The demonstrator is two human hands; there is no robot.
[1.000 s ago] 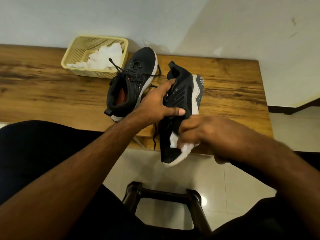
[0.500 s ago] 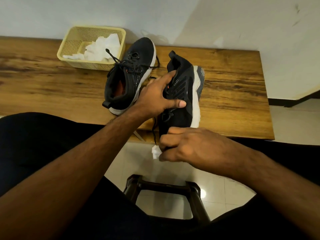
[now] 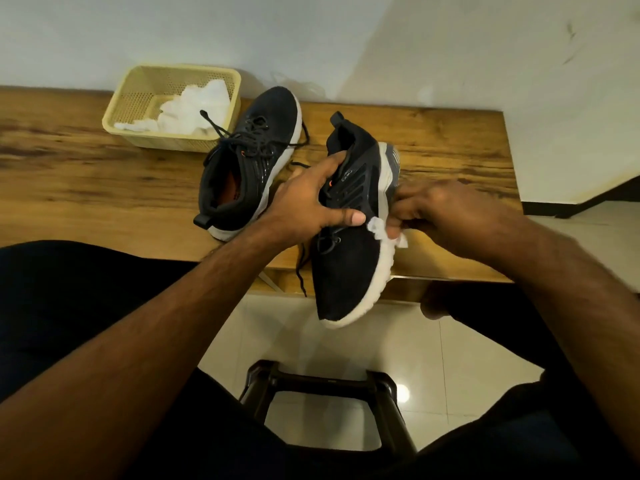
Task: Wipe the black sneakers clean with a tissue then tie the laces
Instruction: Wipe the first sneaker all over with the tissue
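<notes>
Left hand: grips the nearer black sneaker across its upper. Fingers reach over the collar toward the heel; thumb lies flat along the side panel, tip pointing at the white midsole.

Right hand: fingers curled, pinching a small white tissue against the sneaker's midsole, just beside the left thumb tip. A bit of tissue shows on either side of the fingers. The hand is somewhat blurred.

Held sneaker: tipped on its side, heel toward the wall, toe pointing at the person and hanging past the near edge of the surface, over the floor. White sole faces right. Whether the heel end touches the surface cannot be told. Its lace is undone and dangles below the surface edge.

Second sneaker: stands upright on the surface just left of the held one, toe toward the wall, opening toward the person, orange lining visible inside. Laces loose; one end lies over the rim of the basket, another trails to the right.

Basket: pale yellow, perforated plastic, at the back of the surface beside the second sneaker's toe. Crumpled white tissues lie inside it.

Surface: wood grain, set against a white wall.

Below: tiled floor and a dark stool frame between the person's legs, which are in dark clothing.
</notes>
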